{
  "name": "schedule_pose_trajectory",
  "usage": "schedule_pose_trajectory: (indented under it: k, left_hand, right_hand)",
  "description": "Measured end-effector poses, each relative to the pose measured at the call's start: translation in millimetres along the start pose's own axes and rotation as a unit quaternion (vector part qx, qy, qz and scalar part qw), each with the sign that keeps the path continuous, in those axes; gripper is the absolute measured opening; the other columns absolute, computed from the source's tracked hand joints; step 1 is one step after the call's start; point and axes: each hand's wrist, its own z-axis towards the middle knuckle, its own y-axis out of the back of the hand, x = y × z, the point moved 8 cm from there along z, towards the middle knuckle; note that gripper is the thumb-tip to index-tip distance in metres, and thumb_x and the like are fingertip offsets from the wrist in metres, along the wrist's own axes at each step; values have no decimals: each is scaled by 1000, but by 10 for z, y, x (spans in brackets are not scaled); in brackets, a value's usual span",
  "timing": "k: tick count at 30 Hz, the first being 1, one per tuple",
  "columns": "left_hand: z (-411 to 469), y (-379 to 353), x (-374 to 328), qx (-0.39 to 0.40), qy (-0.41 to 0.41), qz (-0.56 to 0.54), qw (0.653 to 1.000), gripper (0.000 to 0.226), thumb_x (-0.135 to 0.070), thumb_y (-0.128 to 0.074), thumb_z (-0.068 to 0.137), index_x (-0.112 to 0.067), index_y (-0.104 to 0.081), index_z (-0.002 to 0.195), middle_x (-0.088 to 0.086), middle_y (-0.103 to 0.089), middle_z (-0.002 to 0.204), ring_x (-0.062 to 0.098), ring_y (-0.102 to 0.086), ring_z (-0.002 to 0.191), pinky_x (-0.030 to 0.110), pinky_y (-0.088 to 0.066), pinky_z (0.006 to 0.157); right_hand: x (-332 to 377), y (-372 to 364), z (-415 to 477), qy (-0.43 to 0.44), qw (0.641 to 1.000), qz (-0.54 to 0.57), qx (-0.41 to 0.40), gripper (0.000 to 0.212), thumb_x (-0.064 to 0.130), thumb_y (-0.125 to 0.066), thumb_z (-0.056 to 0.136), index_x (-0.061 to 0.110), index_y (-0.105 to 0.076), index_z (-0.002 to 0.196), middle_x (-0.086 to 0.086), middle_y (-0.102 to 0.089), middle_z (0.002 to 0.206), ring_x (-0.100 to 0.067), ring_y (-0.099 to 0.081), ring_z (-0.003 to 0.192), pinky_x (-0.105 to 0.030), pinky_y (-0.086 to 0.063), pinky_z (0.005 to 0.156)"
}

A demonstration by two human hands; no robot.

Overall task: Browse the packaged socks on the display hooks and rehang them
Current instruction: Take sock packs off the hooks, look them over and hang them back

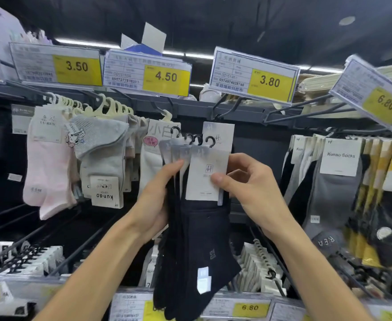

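Note:
Several packs of dark navy socks (195,242) with grey card headers and black plastic hooks are fanned out between my hands, off their display hook. My left hand (158,198) grips the fan from the left, fingers behind and thumb on the front cards. My right hand (248,181) pinches the front card (204,174) at its right edge with the thumb on its face. One more pack of the same kind (220,135) hangs behind on the display hook (225,110) under the 3.80 price tag (255,76).
Pink and grey socks (97,154) hang on hooks to the left, grey and black Kunao Socks packs (338,181) to the right. Price tags line the upper rail. Below are bare wire hooks (83,246) and more packs with a 6.80 tag (250,308).

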Motion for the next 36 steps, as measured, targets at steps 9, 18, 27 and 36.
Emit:
schedule_pose_trajectory:
  k: [9,18,27,36]
  left_hand:
    - [20,81,-71,-45,-46,44,997,36,-37,-71,81,-20,-75,113,5,-75,116,20,-71,108,28,-59,84]
    - [18,283,-45,-95,-57,78,991,31,-28,-69,87,-22,-71,117,2,-77,109,19,-74,99,22,-59,71]
    - [90,280,-61,-117,-90,137,979,31,-21,-74,83,-19,-69,114,-2,-78,105,16,-74,98,25,-59,79]
    - [50,187,-194,-90,-169,269,944,23,-23,-72,89,-29,-66,110,-15,-76,102,4,-72,96,11,-54,75]
  right_hand:
    - [-102,-36,5,-64,992,92,51,26,16,-67,92,20,-66,118,4,-73,114,-15,-68,108,-38,-53,96]
    - [-282,387,502,-62,986,73,-139,15,15,-60,96,29,-61,101,7,-73,100,-7,-71,92,-41,-56,93]
    - [-363,208,812,8,993,-84,-84,53,19,-56,99,18,-37,149,22,-61,116,13,-58,107,-15,-48,94]
    - [170,160,305,96,970,-154,-159,43,36,-55,94,31,-52,137,15,-56,128,-1,-51,121,-17,-42,98]
